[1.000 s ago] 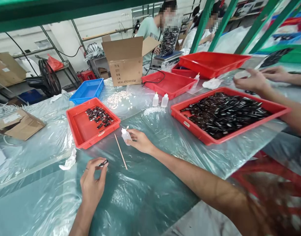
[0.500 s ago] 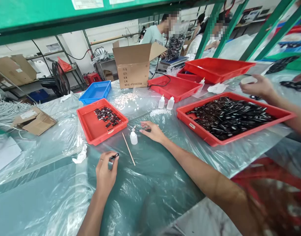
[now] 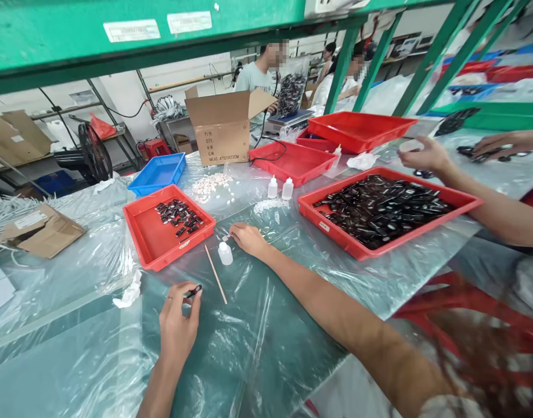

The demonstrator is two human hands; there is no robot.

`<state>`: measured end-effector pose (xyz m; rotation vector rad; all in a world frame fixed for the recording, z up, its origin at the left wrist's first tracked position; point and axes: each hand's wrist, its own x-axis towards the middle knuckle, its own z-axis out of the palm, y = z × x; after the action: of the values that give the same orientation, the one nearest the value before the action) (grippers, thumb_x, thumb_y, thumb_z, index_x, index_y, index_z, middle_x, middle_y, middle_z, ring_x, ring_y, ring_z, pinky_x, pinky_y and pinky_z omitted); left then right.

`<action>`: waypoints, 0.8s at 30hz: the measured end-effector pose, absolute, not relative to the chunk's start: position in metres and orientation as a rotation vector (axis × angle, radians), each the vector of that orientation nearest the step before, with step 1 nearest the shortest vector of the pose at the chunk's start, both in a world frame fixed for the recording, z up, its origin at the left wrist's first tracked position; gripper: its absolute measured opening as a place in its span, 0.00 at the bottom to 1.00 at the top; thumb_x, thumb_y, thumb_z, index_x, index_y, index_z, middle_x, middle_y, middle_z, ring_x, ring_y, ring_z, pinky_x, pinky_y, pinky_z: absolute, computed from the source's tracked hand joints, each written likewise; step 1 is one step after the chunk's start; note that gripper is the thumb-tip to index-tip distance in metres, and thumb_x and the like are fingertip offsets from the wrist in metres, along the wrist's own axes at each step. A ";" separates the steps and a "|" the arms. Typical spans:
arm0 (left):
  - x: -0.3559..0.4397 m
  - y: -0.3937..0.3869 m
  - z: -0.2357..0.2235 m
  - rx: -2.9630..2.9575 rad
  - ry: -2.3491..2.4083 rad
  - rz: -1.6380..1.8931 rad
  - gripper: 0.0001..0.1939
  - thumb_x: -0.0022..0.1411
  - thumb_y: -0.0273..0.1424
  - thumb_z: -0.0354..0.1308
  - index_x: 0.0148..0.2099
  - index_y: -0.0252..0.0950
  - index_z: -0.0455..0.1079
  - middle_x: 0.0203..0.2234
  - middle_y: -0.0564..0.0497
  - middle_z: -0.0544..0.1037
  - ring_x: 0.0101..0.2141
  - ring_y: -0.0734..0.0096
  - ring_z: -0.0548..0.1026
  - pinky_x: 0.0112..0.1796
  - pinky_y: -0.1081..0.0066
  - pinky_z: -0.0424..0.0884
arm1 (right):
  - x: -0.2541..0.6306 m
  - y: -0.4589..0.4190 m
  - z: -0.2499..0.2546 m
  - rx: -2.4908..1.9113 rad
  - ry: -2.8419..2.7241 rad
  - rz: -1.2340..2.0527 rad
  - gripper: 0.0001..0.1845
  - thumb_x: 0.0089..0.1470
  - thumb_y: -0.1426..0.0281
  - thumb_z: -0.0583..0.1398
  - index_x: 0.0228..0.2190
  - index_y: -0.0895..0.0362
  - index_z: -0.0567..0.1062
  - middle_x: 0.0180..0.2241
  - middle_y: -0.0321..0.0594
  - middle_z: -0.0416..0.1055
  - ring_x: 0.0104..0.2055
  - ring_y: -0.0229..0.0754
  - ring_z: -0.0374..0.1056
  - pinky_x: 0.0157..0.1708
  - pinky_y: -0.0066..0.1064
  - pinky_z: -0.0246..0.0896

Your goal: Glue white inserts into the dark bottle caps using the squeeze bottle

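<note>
My left hand (image 3: 177,325) rests low on the plastic-covered table (image 3: 258,348), thumb and forefinger pinched on a small black part (image 3: 194,291). My right hand (image 3: 248,238) lies further out on the table, its fingers drawn together at a small white cap (image 3: 225,237). A small white dropper bottle (image 3: 225,253) stands uncapped just left of that hand. A thin wooden stick (image 3: 216,282) lies between my two hands. Beyond the bottle sits a red tray (image 3: 147,247) holding several black parts (image 3: 179,212).
A large red tray (image 3: 336,235) full of black parts stands at the right, with a co-worker's hands (image 3: 423,155) behind it. Two more dropper bottles (image 3: 279,188), white pellets (image 3: 209,184), a blue tray (image 3: 157,173), an open carton (image 3: 220,128) and a crumpled tissue (image 3: 128,295) lie around.
My right hand set the dropper bottle down on the table, reached out flat past it, then drew back with fingers closed at the small white cap. My left hand kept its pinch.
</note>
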<state>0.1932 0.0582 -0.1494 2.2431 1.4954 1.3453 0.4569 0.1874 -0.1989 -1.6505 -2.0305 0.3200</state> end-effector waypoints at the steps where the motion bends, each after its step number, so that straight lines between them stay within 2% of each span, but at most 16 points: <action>1: 0.194 0.058 -0.150 2.231 1.503 1.347 0.06 0.61 0.38 0.55 0.41 0.48 0.70 0.35 0.55 0.77 0.29 0.67 0.78 0.31 0.68 0.76 | 0.456 0.187 -0.198 -1.638 -2.044 0.314 0.13 0.71 0.75 0.56 0.46 0.55 0.82 0.50 0.48 0.81 0.54 0.47 0.76 0.50 0.30 0.67; 5: 0.196 0.058 -0.151 2.218 1.497 1.335 0.06 0.60 0.40 0.55 0.41 0.50 0.70 0.35 0.55 0.77 0.28 0.67 0.78 0.29 0.68 0.76 | 0.453 0.185 -0.190 -1.583 -2.017 0.324 0.09 0.66 0.77 0.61 0.42 0.55 0.81 0.46 0.46 0.82 0.51 0.46 0.77 0.50 0.30 0.67; 8: 0.197 0.056 -0.151 2.213 1.484 1.310 0.06 0.60 0.40 0.56 0.41 0.50 0.70 0.35 0.56 0.78 0.26 0.68 0.78 0.29 0.68 0.77 | 0.458 0.176 -0.177 -1.548 -1.902 0.349 0.12 0.63 0.79 0.61 0.44 0.56 0.81 0.47 0.46 0.82 0.46 0.44 0.78 0.47 0.30 0.69; 12: 0.196 0.049 -0.153 2.200 1.421 1.243 0.07 0.62 0.38 0.56 0.43 0.48 0.70 0.35 0.54 0.81 0.31 0.66 0.82 0.32 0.70 0.78 | 0.452 0.137 -0.152 -1.400 -1.780 0.389 0.09 0.68 0.74 0.60 0.46 0.57 0.81 0.45 0.44 0.81 0.43 0.40 0.77 0.46 0.30 0.72; 15: 0.194 0.044 -0.154 2.191 1.351 1.230 0.07 0.63 0.37 0.56 0.44 0.49 0.69 0.34 0.54 0.82 0.32 0.66 0.83 0.33 0.70 0.79 | 0.431 0.096 -0.142 -0.991 -1.786 0.505 0.06 0.70 0.68 0.63 0.43 0.55 0.81 0.40 0.40 0.81 0.39 0.37 0.77 0.43 0.28 0.74; 18: 0.192 0.041 -0.153 2.171 1.353 1.230 0.08 0.64 0.36 0.56 0.46 0.49 0.68 0.33 0.55 0.82 0.29 0.67 0.82 0.31 0.70 0.80 | 0.410 0.068 -0.145 -0.572 -1.808 0.560 0.05 0.69 0.69 0.64 0.43 0.54 0.83 0.40 0.39 0.81 0.38 0.36 0.78 0.40 0.28 0.75; 24: 0.193 0.038 -0.148 2.201 1.342 1.155 0.06 0.64 0.38 0.57 0.44 0.48 0.69 0.27 0.56 0.80 0.24 0.72 0.79 0.30 0.74 0.78 | 0.398 0.058 -0.154 -0.553 -1.818 0.566 0.06 0.69 0.72 0.64 0.44 0.53 0.83 0.40 0.40 0.80 0.39 0.35 0.78 0.40 0.28 0.76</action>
<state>0.1929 0.0383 -0.1481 2.2009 1.3417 1.1552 0.3977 0.0582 -0.1543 -0.5529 -1.8178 0.5660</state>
